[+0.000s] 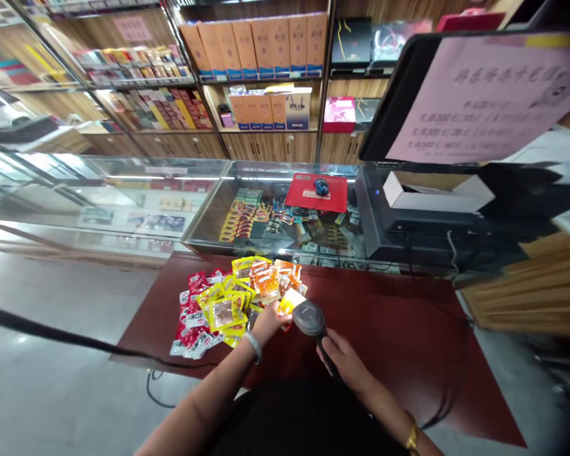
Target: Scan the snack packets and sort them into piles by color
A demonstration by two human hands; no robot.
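Note:
My right hand (342, 361) grips the handle of a dark barcode scanner (310, 318), its head pointing toward the pile. My left hand (269, 321), with a bracelet on the wrist, holds a small yellow-and-white snack packet (292, 299) right in front of the scanner head. A heap of small snack packets (228, 304) in red, yellow and orange lies on the dark red counter (399, 335) just beyond my left hand.
A glass display case (247, 215) with goods inside stands behind the counter, with a red mouse pad and mouse (317, 190) on top. A black monitor (456, 95) bearing a pink paper notice rises at right. Shelves of boxes line the back wall. A black cable (52, 332) crosses the floor at left.

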